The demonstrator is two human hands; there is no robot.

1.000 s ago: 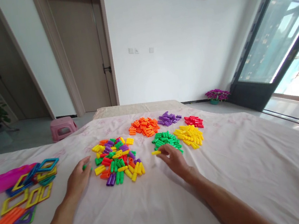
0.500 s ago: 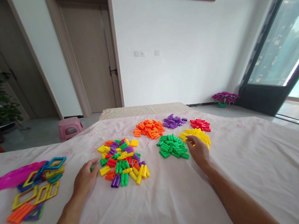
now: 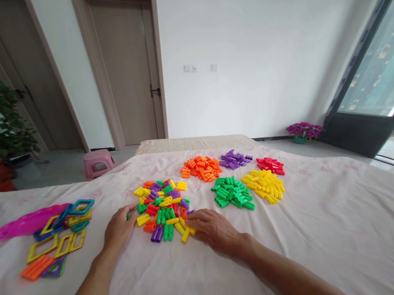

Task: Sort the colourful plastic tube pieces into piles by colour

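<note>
A pile of mixed plastic tube pieces [image 3: 162, 208] in yellow, green, red, orange and purple lies on the cloth between my hands. At its left edge, my left hand [image 3: 119, 226] has its fingers curled around a small green tube piece [image 3: 128, 217], which is mostly hidden. From the right, my right hand [image 3: 212, 228] reaches over the pile's edge, its fingers stretched out and touching yellow tube pieces [image 3: 184, 234]. The fingertips partly cover those pieces. To the right lie single-colour piles: green [image 3: 232, 193], yellow [image 3: 265, 186], orange [image 3: 201, 168], purple [image 3: 234, 159] and red [image 3: 270, 166].
Toward the left are several frame-shaped tiles [image 3: 70, 243], an orange ribbed piece [image 3: 37, 268] and a flat magenta piece [image 3: 24, 222]. A pale floral cloth [image 3: 160, 289] covers the table. A pink stool [image 3: 98, 164] stands beyond the table's far edge.
My right hand has moved left from the yellow pile to the mixed pile's right edge. My left hand stays at the pile's left side. The view has shifted slightly.
</note>
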